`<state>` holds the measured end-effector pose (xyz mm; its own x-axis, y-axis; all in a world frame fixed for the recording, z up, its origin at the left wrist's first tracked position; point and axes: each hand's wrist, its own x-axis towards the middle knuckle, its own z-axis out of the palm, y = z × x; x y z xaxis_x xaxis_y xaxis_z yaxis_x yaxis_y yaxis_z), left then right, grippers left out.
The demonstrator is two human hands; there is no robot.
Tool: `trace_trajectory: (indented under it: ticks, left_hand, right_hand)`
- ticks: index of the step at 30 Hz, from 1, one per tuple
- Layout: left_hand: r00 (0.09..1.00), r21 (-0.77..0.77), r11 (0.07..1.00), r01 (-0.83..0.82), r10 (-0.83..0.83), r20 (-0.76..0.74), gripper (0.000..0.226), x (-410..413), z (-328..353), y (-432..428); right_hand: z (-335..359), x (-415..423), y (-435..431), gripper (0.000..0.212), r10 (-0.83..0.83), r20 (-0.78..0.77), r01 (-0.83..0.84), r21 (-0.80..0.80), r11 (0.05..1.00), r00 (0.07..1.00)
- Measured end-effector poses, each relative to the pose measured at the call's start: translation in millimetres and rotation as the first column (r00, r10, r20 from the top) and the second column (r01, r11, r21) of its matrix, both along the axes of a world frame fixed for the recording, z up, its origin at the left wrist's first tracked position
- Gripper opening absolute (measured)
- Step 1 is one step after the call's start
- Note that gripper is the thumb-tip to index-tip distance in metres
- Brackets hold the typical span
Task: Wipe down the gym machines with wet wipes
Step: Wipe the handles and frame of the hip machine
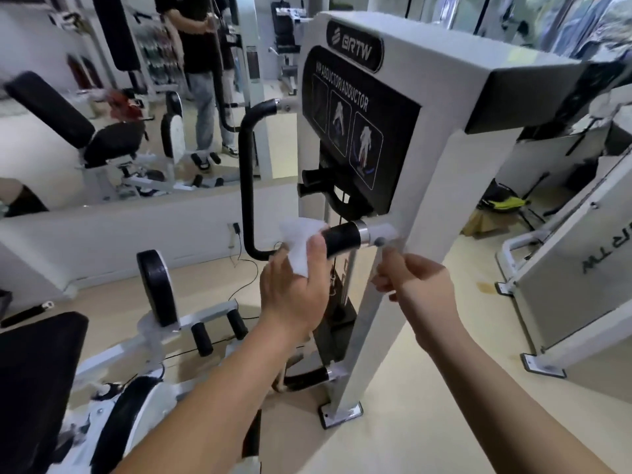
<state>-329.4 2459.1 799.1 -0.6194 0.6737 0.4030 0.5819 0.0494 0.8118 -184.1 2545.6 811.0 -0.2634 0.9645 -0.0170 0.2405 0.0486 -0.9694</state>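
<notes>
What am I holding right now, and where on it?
Left hand grips a white wipe by its lower part, against the black handle. Right hand: curled, contents unclear.

One wide-angle head-worn view, looked forward and down, sat close before the white machine tower point(427, 159), faced its placard side, mirror wall point(136, 97) beyond at left.

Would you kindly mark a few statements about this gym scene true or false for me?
1. The left hand holds a wipe at the black grip. True.
2. The panel reads Leg Press. False: it reads Hip Abductor/Adductor.
3. The right hand rests on a seat. False: it grips what looks like a second wipe at the white post.
4. A person stands in the background. True.
</notes>
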Motion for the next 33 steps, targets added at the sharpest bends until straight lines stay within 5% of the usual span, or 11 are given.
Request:
trace_trajectory:
  ticks: [4,7,11,14,17,19,21,23,26,29,33]
  left_hand:
    - [0.833,0.068,0.994,-0.084,0.033,0.553,0.056,2,-31,-15]
    - [0.789,-0.169,0.978,-0.120,0.197,0.582,0.060,7,-4,-8]
    - [0.992,-0.424,0.899,-0.113,0.076,-0.104,0.058,25,63,19]
    - [0.846,-0.497,0.832,-0.248,-0.063,-0.529,0.049,41,81,42]
    - [0.803,-0.420,0.886,-0.197,-0.101,-0.588,0.049,46,77,42]
    - [0.855,-0.331,0.937,-0.111,-0.079,-0.513,0.050,32,64,25]
    - [0.985,-0.263,0.965,-0.007,-0.038,-0.167,0.054,5,40,7]
    - [0.955,-0.178,0.980,0.094,-0.038,0.294,0.059,-12,16,-12]
    - [0.891,-0.120,0.989,0.091,-0.027,0.453,0.063,-17,2,-11]
    - [0.959,-0.341,0.940,-0.007,0.103,0.265,0.065,-4,36,4]
    - [0.914,-0.466,0.869,-0.166,-0.042,-0.404,0.047,31,74,39]
  right_hand:
    - [0,10,8,0.043,-0.079,-0.021,0.081,0.110,0.991,0.997]
    - [-6,15,15,0.053,-0.185,-0.030,0.187,0.175,0.967,0.982]
    - [-8,17,19,0.109,-0.256,-0.016,0.253,0.209,0.945,0.967]
    - [-7,14,25,0.142,-0.211,-0.051,0.215,0.116,0.970,0.976]
    - [-3,7,33,0.147,-0.186,-0.114,0.194,0.068,0.979,0.976]
    - [0,0,38,0.141,-0.168,-0.183,0.182,0.065,0.981,0.969]
    - [0,-8,41,0.138,-0.198,-0.248,0.215,0.042,0.976,0.948]
    - [-2,-14,41,0.131,-0.249,-0.258,0.264,0.025,0.964,0.933]
    - [-3,-20,40,0.119,-0.304,-0.228,0.324,0.057,0.944,0.925]
    - [-2,-24,40,0.114,-0.335,-0.209,0.354,0.057,0.934,0.919]
    - [0,-24,38,0.118,-0.346,-0.206,0.364,0.055,0.930,0.915]
